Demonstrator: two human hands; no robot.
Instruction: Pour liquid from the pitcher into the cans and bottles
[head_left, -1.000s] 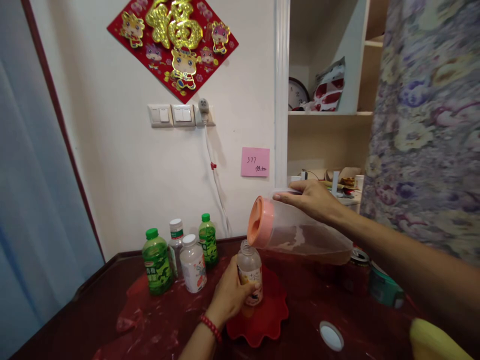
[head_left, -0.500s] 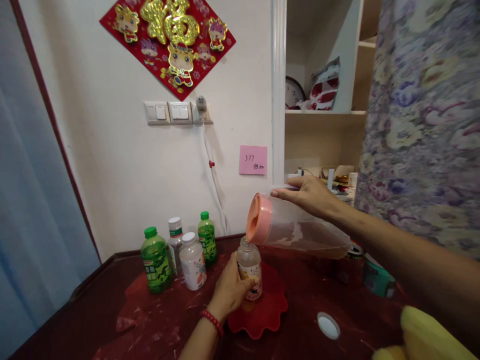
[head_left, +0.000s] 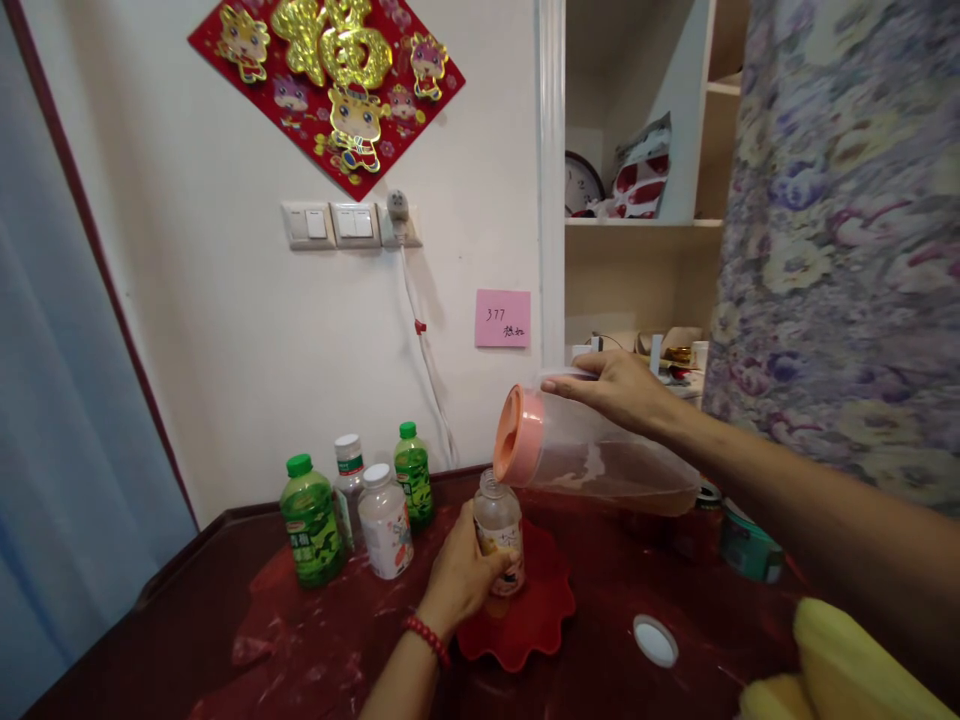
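Using the small clear bottle [head_left: 498, 520] as the middle of the clock, seen from the head cam. It's upright and uncapped, over a red scalloped plate [head_left: 544, 625]. Left hand [head_left: 456, 578] comes in from between 7 and 8 o'clock, closed around the bottle with the thumb across the label; there's a red bead bracelet [head_left: 427, 640] on that wrist.

Right hand [head_left: 622, 390], between 1 and 2 o'clock, is wrapped around the handle of a see-through pitcher [head_left: 607, 455]. The pitcher's body lies off at 2 o'clock, tipped almost flat, liquid along its lower side. Its orange lid [head_left: 529, 435] is right at the bottle's mouth, can't tell if they touch.

Rest of the table: a loose white cap [head_left: 655, 643] at 4 o'clock and a green tin [head_left: 750, 548] at 3. Between 9 and 10 there's a cluster of 4 bottles: 2 green-capped bottles [head_left: 311, 535] and 2 white-capped bottles [head_left: 386, 530]. Something yellow [head_left: 855, 660] pokes in between 3 and 4.
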